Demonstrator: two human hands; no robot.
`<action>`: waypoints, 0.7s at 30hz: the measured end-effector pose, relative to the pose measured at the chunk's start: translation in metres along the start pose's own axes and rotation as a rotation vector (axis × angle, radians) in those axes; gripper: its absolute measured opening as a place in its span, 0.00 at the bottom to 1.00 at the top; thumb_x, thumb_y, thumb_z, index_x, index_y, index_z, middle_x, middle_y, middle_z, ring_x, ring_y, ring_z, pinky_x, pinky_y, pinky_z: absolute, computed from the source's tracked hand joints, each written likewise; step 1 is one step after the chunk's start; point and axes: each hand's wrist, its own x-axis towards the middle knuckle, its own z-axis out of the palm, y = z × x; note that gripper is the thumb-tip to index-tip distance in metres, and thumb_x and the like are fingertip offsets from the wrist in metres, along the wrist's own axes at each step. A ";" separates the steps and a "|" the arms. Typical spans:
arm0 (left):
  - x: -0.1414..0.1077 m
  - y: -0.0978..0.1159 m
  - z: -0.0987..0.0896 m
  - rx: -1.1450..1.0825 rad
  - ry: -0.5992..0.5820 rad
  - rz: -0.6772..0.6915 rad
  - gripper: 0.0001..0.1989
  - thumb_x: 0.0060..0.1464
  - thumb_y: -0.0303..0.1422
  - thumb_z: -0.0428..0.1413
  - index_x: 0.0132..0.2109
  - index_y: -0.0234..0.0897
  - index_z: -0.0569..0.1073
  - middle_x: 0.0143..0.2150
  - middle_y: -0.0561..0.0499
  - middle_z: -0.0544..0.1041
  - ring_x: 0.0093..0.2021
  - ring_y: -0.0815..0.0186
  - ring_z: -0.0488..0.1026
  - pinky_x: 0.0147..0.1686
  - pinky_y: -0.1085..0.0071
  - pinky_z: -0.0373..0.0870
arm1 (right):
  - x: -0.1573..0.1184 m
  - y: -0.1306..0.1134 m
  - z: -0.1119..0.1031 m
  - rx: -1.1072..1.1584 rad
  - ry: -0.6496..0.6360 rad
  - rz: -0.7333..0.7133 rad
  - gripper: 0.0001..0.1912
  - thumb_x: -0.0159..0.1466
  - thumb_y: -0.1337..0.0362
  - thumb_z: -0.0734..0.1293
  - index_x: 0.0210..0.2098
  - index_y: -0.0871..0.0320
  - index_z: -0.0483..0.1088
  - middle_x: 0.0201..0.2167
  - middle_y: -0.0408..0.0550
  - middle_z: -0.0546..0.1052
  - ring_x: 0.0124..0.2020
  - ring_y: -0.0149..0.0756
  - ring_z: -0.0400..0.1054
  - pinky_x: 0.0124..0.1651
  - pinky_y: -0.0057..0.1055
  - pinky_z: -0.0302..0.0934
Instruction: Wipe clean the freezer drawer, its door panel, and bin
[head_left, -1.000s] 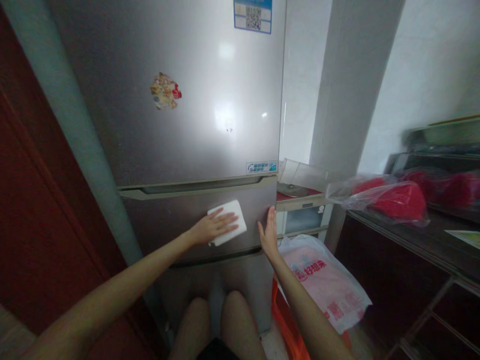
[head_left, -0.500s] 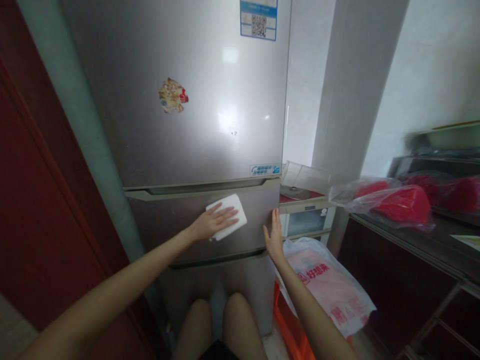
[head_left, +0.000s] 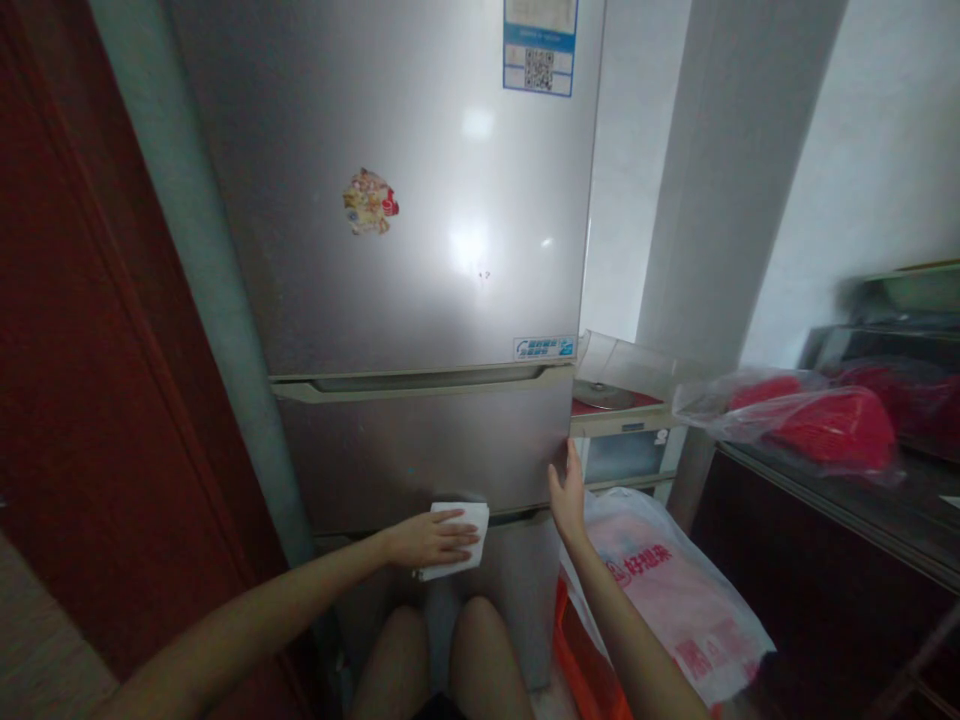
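Observation:
My left hand (head_left: 431,540) lies over a folded white cloth (head_left: 472,520), pressing it against the grey fridge (head_left: 420,440) at the gap between its middle and bottom doors. The fingers are stretched out across the cloth and point right. My right hand (head_left: 568,490) rests at the right edge of the middle door, its thumb apart from the raised fingers, with nothing seen in it. Higher up, a cartoon sticker (head_left: 370,203) and a label with a QR code (head_left: 539,50) are on the upper door.
A white plastic bag (head_left: 675,590) lies right of the fridge, above something orange (head_left: 589,640). Behind it stands a white appliance (head_left: 626,450) with a glass front. Red items in clear plastic (head_left: 832,425) sit on the right counter. A dark red door (head_left: 90,330) borders the left.
My left hand has moved the cloth down from the middle door's face to the gap below it. My right hand stays at the door's edge. The view has shifted slightly.

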 end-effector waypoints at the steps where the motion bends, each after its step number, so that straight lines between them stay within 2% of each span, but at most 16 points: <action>1: -0.004 0.000 0.005 0.003 -0.002 -0.021 0.18 0.66 0.26 0.49 0.59 0.48 0.69 0.63 0.53 0.71 0.64 0.63 0.65 0.65 0.55 0.59 | -0.001 0.001 0.000 0.004 0.000 -0.001 0.34 0.65 0.59 0.57 0.68 0.63 0.51 0.68 0.59 0.58 0.69 0.43 0.51 0.69 0.48 0.46; 2: -0.006 -0.003 0.006 0.009 0.004 -0.048 0.18 0.66 0.26 0.49 0.59 0.48 0.69 0.63 0.52 0.71 0.64 0.63 0.65 0.65 0.55 0.59 | -0.001 0.002 0.000 0.007 0.000 -0.004 0.34 0.65 0.59 0.57 0.68 0.63 0.52 0.68 0.60 0.58 0.69 0.44 0.51 0.69 0.48 0.46; 4: -0.004 -0.014 -0.007 0.025 0.033 -0.090 0.18 0.66 0.26 0.48 0.59 0.45 0.69 0.64 0.51 0.70 0.65 0.64 0.63 0.67 0.56 0.55 | -0.002 0.004 0.000 0.009 0.000 -0.010 0.33 0.65 0.59 0.57 0.68 0.64 0.53 0.67 0.60 0.58 0.69 0.44 0.51 0.69 0.48 0.45; 6: 0.003 -0.031 -0.035 0.054 0.065 -0.117 0.18 0.66 0.26 0.47 0.60 0.42 0.69 0.65 0.50 0.68 0.67 0.65 0.61 0.68 0.57 0.51 | -0.002 0.004 0.000 0.009 -0.001 -0.013 0.33 0.65 0.59 0.57 0.68 0.64 0.53 0.68 0.60 0.58 0.69 0.44 0.51 0.69 0.49 0.45; 8: 0.011 -0.050 -0.072 0.107 0.089 -0.160 0.20 0.66 0.25 0.46 0.62 0.41 0.66 0.66 0.49 0.67 0.67 0.65 0.59 0.69 0.57 0.49 | -0.002 0.004 0.000 0.007 -0.001 -0.010 0.33 0.65 0.60 0.57 0.68 0.63 0.52 0.68 0.59 0.58 0.69 0.44 0.51 0.69 0.49 0.46; 11: 0.015 -0.081 -0.124 0.234 0.166 -0.304 0.22 0.67 0.25 0.45 0.64 0.40 0.64 0.65 0.48 0.68 0.68 0.64 0.58 0.70 0.56 0.45 | -0.002 0.005 0.001 0.002 -0.001 -0.007 0.34 0.64 0.61 0.57 0.68 0.63 0.52 0.68 0.59 0.57 0.69 0.44 0.51 0.69 0.49 0.47; 13: 0.011 -0.099 -0.146 0.317 0.218 -0.444 0.22 0.66 0.25 0.45 0.65 0.40 0.63 0.65 0.46 0.67 0.69 0.61 0.56 0.70 0.54 0.45 | -0.002 0.006 0.002 -0.003 0.000 -0.011 0.34 0.64 0.62 0.57 0.68 0.63 0.51 0.68 0.58 0.57 0.69 0.43 0.50 0.69 0.48 0.45; 14: 0.007 -0.105 -0.151 0.347 0.240 -0.501 0.22 0.66 0.25 0.45 0.65 0.39 0.63 0.66 0.45 0.67 0.70 0.61 0.55 0.69 0.54 0.46 | -0.002 0.006 0.002 -0.005 0.000 -0.013 0.34 0.64 0.62 0.57 0.68 0.63 0.51 0.68 0.58 0.57 0.69 0.43 0.49 0.69 0.47 0.44; 15: 0.002 -0.107 -0.151 0.364 0.251 -0.534 0.22 0.66 0.25 0.44 0.65 0.38 0.63 0.66 0.44 0.67 0.70 0.60 0.54 0.69 0.54 0.46 | -0.003 0.007 0.002 -0.008 0.000 -0.015 0.34 0.64 0.62 0.57 0.69 0.63 0.51 0.68 0.58 0.57 0.70 0.43 0.49 0.70 0.47 0.44; 17: -0.006 -0.101 -0.139 0.353 0.229 -0.511 0.22 0.67 0.25 0.44 0.65 0.38 0.64 0.65 0.44 0.67 0.69 0.60 0.56 0.69 0.55 0.45 | -0.003 0.008 0.003 -0.013 0.002 -0.020 0.34 0.64 0.63 0.57 0.69 0.63 0.51 0.69 0.58 0.56 0.70 0.43 0.49 0.70 0.48 0.44; 19: -0.014 -0.079 -0.113 0.289 0.150 -0.405 0.21 0.67 0.25 0.44 0.63 0.39 0.65 0.65 0.47 0.69 0.68 0.62 0.58 0.70 0.56 0.44 | -0.004 0.009 0.003 -0.017 0.003 -0.024 0.35 0.63 0.63 0.58 0.69 0.63 0.51 0.68 0.59 0.57 0.70 0.43 0.49 0.69 0.48 0.44; 21: -0.023 -0.047 -0.080 0.198 0.069 -0.308 0.22 0.66 0.24 0.45 0.64 0.41 0.64 0.65 0.48 0.68 0.68 0.63 0.59 0.69 0.56 0.46 | -0.004 0.010 0.003 -0.022 0.004 -0.027 0.35 0.63 0.63 0.58 0.68 0.63 0.51 0.68 0.58 0.57 0.70 0.43 0.49 0.69 0.49 0.45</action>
